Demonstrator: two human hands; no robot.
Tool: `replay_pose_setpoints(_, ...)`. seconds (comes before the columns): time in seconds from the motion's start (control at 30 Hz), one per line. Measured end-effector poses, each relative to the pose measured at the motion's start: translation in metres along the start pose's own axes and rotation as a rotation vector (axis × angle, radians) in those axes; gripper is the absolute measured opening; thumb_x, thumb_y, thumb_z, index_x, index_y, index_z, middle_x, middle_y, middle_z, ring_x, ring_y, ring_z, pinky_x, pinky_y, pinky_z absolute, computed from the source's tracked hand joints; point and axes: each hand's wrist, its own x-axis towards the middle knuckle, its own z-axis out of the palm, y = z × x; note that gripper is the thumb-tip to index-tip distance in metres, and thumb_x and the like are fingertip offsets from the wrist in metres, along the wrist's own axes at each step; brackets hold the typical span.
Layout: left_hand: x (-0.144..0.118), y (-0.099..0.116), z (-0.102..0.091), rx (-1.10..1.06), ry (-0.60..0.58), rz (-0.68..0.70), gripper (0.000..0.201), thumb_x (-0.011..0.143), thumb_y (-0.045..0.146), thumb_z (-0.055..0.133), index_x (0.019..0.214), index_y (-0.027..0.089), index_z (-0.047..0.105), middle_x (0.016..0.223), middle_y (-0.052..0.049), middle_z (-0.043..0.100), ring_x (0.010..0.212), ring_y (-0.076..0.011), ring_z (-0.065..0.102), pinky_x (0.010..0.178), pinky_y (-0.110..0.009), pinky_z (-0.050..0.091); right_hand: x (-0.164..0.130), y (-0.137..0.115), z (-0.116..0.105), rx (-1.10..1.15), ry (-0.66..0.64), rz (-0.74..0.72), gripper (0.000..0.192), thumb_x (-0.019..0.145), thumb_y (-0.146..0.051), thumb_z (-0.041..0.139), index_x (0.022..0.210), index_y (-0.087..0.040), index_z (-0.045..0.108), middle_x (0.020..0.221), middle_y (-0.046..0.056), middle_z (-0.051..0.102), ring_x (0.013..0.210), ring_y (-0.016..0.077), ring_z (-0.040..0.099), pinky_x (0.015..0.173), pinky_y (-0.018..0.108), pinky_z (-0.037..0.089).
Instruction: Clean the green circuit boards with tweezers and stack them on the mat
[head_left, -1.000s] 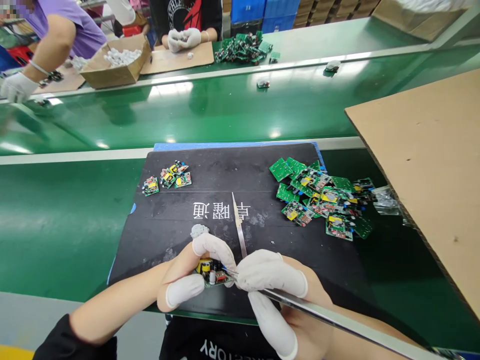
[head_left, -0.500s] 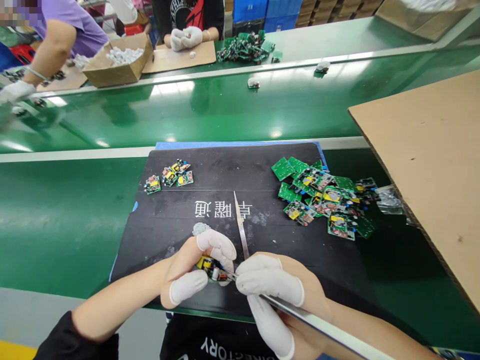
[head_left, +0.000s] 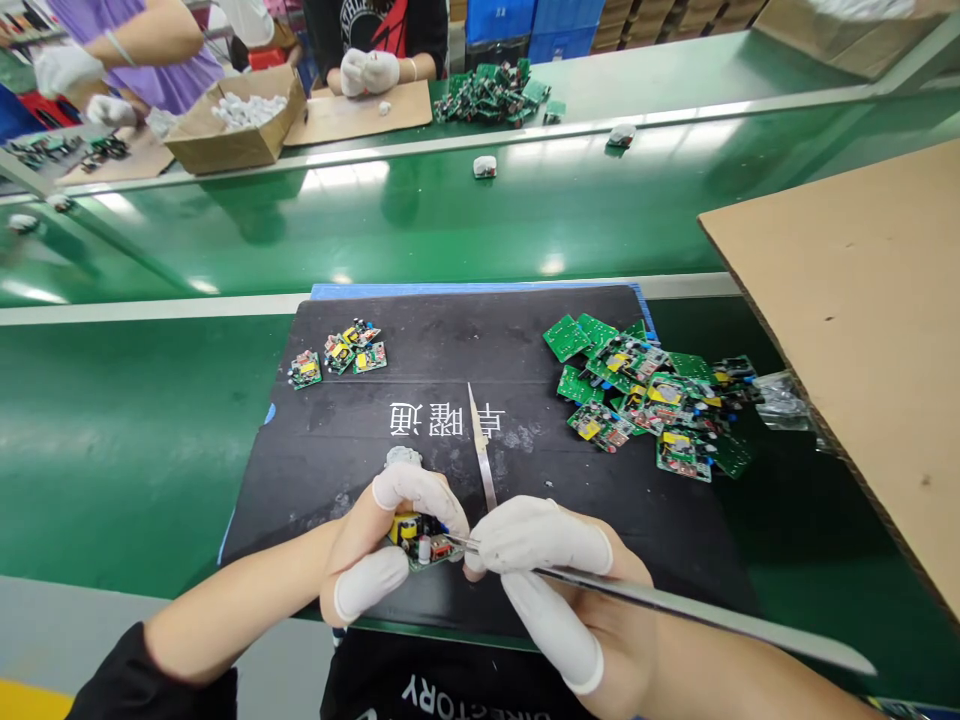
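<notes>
At the near edge of the black mat [head_left: 525, 340], the left hand [head_left: 375, 550] pinches a small circuit board [head_left: 421, 541] steady while the right hand [head_left: 559, 580] grips long tweezers [head_left: 675, 610], tips touching it.

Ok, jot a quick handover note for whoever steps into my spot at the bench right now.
Left hand: pinches one small circuit board over the black mat.
Right hand: holds long tweezers, tip at that board's edge.
Done: four boards laid apart, far left of mat.
Left: pile of boards on the right. Spare blade-like tool lies mid-mat.
</notes>
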Motion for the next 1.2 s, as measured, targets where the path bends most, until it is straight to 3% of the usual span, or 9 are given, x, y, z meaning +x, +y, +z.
replay_pose_setpoints(0.17,0.0,-0.002,-0.003,0.102,0.005,0.028,0.026,0.09,0.034,0.044,0.113,0.021,0.043,0.09,-0.007,0.053,0.073,-0.0184,0.058,0.061,-0.029,0.05,0.002,0.0,-0.004,-0.156,-0.09,-0.14,0.045,0.067,0.008,0.051,0.101,-0.018,0.065,0.079,0.01,0.072,0.072,0.0199,0.072,0.062,0.027,0.061)
replay_pose_setpoints(0.5,-0.001,-0.006,-0.006,0.27,0.03,0.143,0.031,0.087,0.03,0.045,0.115,0.018,0.044,0.089,-0.007,0.054,0.071,-0.0177,0.055,0.06,-0.029,0.047,0.002,-0.008,-0.002,-0.131,-0.003,0.017,0.034,0.072,0.004,0.054,0.093,-0.022,0.063,0.072,0.004,0.071,0.062,0.0178,0.07,0.057,0.026,0.06)
replay_pose_setpoints(0.67,-0.001,-0.005,-0.006,0.276,0.027,0.125,0.029,0.087,0.03,0.044,0.114,0.019,0.045,0.087,-0.007,0.054,0.069,-0.0176,0.054,0.059,-0.029,0.046,0.0,-0.004,-0.001,-0.152,-0.022,0.003,0.034,0.072,0.003,0.055,0.093,-0.022,0.062,0.071,0.004,0.07,0.06,0.0179,0.07,0.055,0.026,0.059)
replay_pose_setpoints(0.83,-0.001,-0.006,-0.006,0.278,0.056,0.152,0.031,0.087,0.032,0.044,0.115,0.019,0.046,0.087,-0.007,0.055,0.068,-0.0179,0.055,0.057,-0.029,0.046,-0.001,-0.001,-0.005,-0.242,-0.078,-0.101,0.041,0.069,0.003,0.055,0.1,-0.023,0.062,0.075,0.005,0.071,0.063,0.0176,0.071,0.056,0.023,0.06)
replay_pose_setpoints(0.97,0.001,-0.005,-0.008,0.359,0.01,0.18,0.032,0.087,0.032,0.044,0.115,0.018,0.045,0.084,-0.006,0.056,0.067,-0.018,0.056,0.058,-0.029,0.047,-0.002,-0.001,-0.006,-0.268,-0.101,-0.125,0.04,0.07,0.001,0.055,0.101,-0.022,0.061,0.076,0.005,0.072,0.065,0.0175,0.071,0.059,0.023,0.06)
replay_pose_setpoints(1.2,0.004,-0.008,-0.012,0.448,-0.033,0.251,0.038,0.083,0.03,0.043,0.119,0.017,0.045,0.082,-0.006,0.057,0.063,-0.0179,0.057,0.054,-0.029,0.045,0.0,-0.004,-0.003,-0.126,-0.06,0.054,0.024,0.081,-0.002,0.05,0.093,-0.021,0.061,0.074,0.005,0.069,0.06,0.0173,0.069,0.055,0.026,0.058)
